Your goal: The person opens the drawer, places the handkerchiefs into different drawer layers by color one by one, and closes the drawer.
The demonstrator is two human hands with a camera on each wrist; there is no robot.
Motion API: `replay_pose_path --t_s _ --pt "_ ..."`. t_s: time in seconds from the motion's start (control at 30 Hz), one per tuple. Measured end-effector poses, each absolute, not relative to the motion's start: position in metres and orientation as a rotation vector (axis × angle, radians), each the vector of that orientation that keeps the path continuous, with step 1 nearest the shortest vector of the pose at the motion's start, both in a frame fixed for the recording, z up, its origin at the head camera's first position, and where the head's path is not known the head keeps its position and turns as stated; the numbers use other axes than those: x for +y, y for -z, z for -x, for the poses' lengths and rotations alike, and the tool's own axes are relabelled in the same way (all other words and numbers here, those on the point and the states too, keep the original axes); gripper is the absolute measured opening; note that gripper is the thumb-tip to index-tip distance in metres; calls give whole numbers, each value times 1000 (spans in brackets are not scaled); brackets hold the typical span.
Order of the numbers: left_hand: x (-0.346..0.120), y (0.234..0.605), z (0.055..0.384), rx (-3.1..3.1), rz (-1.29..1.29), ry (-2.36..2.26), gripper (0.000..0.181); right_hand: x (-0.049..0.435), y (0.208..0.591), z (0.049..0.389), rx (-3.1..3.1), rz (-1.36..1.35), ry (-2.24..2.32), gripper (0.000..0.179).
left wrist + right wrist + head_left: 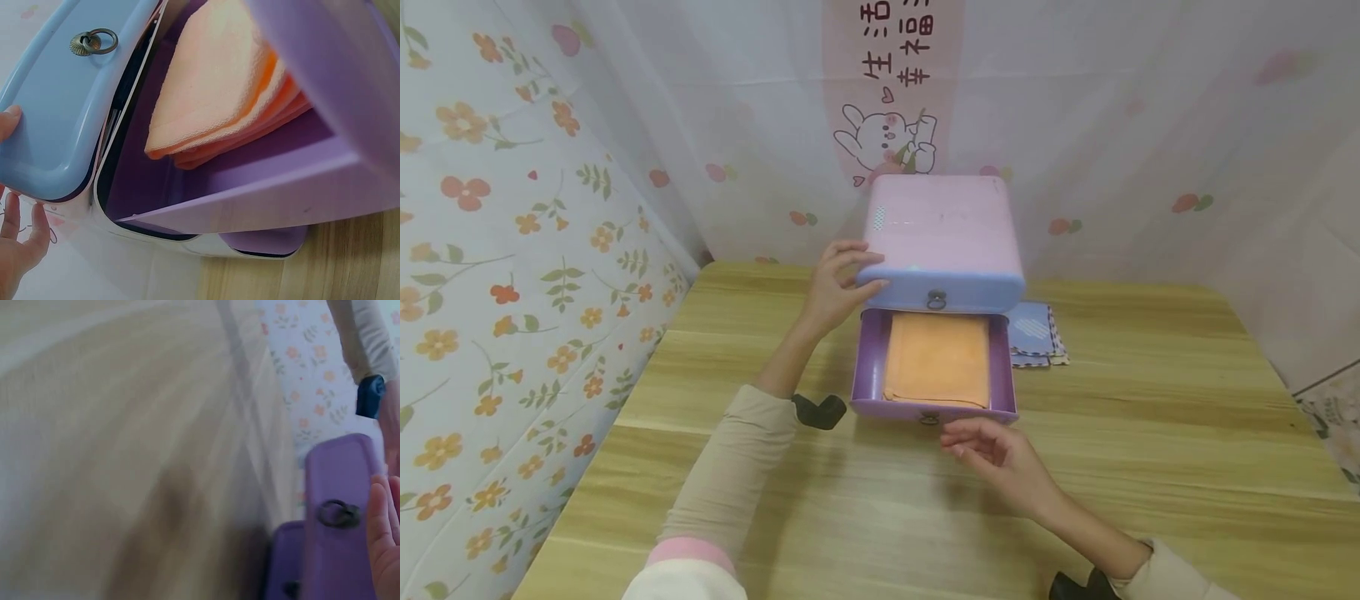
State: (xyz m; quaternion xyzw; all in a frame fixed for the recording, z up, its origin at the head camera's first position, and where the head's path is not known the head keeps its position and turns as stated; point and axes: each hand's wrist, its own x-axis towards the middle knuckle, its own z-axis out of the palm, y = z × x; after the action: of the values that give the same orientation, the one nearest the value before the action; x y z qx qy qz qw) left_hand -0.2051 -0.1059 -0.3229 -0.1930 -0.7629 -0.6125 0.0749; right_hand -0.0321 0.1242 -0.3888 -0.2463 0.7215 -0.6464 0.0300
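A small drawer cabinet (943, 221) with a pink top stands on the table. Its top drawer has a blue front (895, 290) with a ring handle and is closed. Below it, a purple drawer (868, 358) is pulled out, holding a folded orange cloth (938, 358), its layers visible in the left wrist view. My left hand (838, 287) rests against the cabinet's left front corner, thumb on the blue front, fingers along the side. Close to the purple drawer's front and ring handle (339, 514) is my right hand (1003, 462), fingers loosely bent, holding nothing; contact is unclear.
Folded blue cloths (1032, 329) with checked edges lie on the wooden table (1150, 417), right of the cabinet. Another purple drawer front (286, 556) sits lower down, closed. A printed curtain (760, 108) hangs behind, and a floral one (512, 250) on the left.
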Motion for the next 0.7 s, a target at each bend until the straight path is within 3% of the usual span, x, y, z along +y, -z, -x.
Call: replay_pose_path --t_s 0.17,0.43,0.7 --pt "-105 315 196 -2262 582 1876 31 119 407 28 2120 549 2038 24" --pt "-107 331 208 -2255 592 1845 32 108 422 32 2004 101 2109 37" --pt "-107 332 210 -2252 588 1848 31 87 433 37 1830 -99 2241 34"
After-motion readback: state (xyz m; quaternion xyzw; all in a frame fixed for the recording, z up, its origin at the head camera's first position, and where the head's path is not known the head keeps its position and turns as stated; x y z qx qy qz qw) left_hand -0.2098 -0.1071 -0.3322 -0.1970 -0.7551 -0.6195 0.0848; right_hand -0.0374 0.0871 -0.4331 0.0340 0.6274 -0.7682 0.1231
